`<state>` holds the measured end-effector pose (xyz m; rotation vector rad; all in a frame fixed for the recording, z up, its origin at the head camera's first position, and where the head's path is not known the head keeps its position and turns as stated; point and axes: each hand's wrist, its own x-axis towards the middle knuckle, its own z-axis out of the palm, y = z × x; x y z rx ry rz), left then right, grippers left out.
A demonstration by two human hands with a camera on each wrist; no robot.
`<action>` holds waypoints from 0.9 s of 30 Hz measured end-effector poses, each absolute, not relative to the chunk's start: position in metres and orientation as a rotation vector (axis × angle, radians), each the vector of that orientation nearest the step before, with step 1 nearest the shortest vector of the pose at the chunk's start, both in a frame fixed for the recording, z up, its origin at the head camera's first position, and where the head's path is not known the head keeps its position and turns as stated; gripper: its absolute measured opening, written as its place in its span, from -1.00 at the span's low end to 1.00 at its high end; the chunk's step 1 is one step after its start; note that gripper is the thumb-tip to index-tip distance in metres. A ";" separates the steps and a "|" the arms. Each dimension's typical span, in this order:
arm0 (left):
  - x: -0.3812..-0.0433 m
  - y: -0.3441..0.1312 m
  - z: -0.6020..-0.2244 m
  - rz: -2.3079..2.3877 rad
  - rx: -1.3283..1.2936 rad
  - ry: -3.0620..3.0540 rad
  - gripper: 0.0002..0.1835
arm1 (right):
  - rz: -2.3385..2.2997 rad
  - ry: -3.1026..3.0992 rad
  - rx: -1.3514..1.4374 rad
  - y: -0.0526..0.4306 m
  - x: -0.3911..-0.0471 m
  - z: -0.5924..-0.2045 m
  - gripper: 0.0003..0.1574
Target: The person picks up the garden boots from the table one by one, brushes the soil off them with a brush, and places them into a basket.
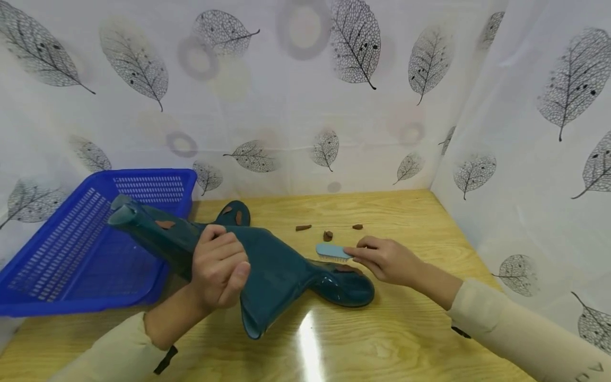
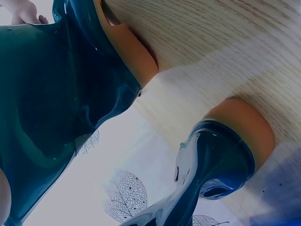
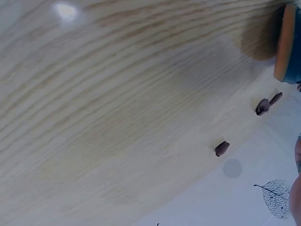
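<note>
Two glossy dark green rubber boots lie tilted over the table. My left hand (image 1: 219,268) grips them by the shafts; whether it holds both is hard to tell. The nearer boot (image 1: 281,270) points its toe right, with a brown patch on its foot. Behind it, the other boot (image 1: 234,213) also carries brown patches. Tan soles show in the left wrist view, on the near boot (image 2: 134,52) and the far boot (image 2: 249,132). A light blue brush (image 1: 332,251) is pinched in my right hand (image 1: 391,260), bristles down, just above the near boot's foot.
A blue plastic basket (image 1: 95,305) stands at the left, partly behind the boots. Several brown lumps lie beyond the brush, among them a long piece (image 1: 303,227) and a chunk (image 1: 328,235). Leaf-printed white sheeting (image 1: 286,106) rises behind the wooden table (image 1: 406,329) and at its sides.
</note>
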<state>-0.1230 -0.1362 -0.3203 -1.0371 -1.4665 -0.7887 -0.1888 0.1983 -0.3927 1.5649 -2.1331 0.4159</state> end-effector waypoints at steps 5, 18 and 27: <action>-0.123 -0.138 -0.319 -0.788 -1.036 -1.467 -0.45 | 0.431 -2.169 1.622 0.205 -0.189 -0.397 -0.57; -0.122 -0.137 -0.318 -0.793 -1.044 -1.472 -0.46 | 0.461 -2.242 1.615 0.227 -0.186 -0.404 -0.58; -0.123 -0.135 -0.320 -0.789 -1.044 -1.479 -0.45 | 0.437 -2.266 1.582 0.244 -0.184 -0.400 -0.63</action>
